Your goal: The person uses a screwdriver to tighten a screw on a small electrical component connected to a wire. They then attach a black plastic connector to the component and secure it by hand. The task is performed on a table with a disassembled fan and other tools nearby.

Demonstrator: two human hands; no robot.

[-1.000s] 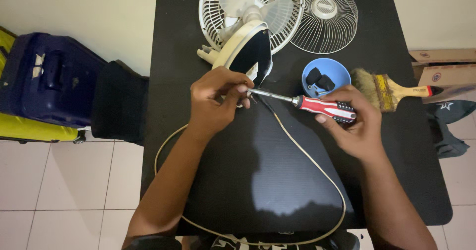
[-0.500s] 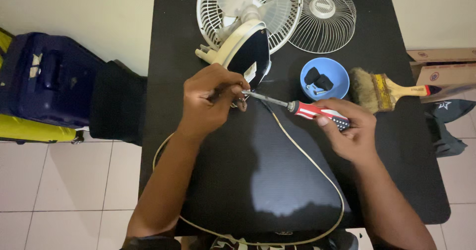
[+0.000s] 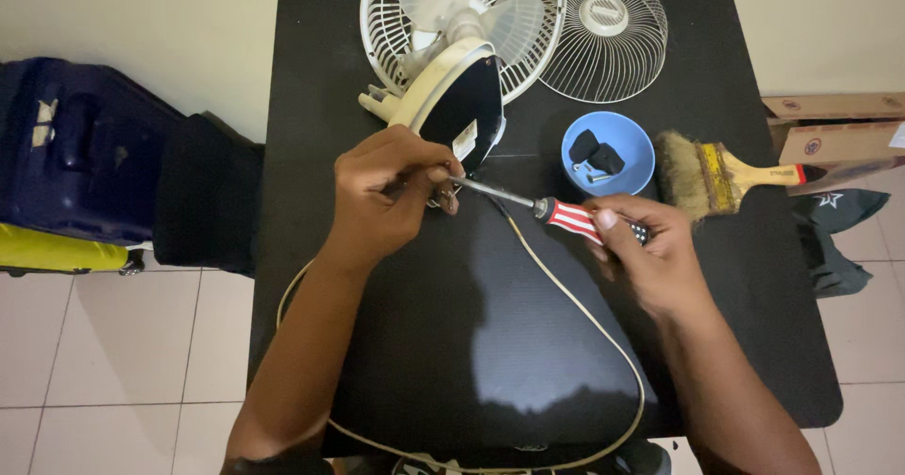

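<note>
My right hand (image 3: 650,253) grips a screwdriver (image 3: 547,209) with a red-and-white striped handle; its metal shaft points left to my left hand (image 3: 391,192). My left hand pinches a small metal part at the shaft's tip, just below the dark underside of a cream fan base (image 3: 457,103). The fan lies on its side on the black table (image 3: 396,362), its rear guard and blades (image 3: 462,13) toward the far edge. What sits between the left fingers is mostly hidden.
A loose wire fan guard (image 3: 608,32) lies at the far right. A blue bowl (image 3: 608,153) holds small dark pieces. A paintbrush (image 3: 726,173) lies to its right. A cream power cord (image 3: 584,315) loops over the table. A dark blue suitcase (image 3: 80,159) stands at left.
Both hands shifted slightly left and toward me on the table, the screwdriver tip staying at my left fingers. The fan and bowl have not moved.
</note>
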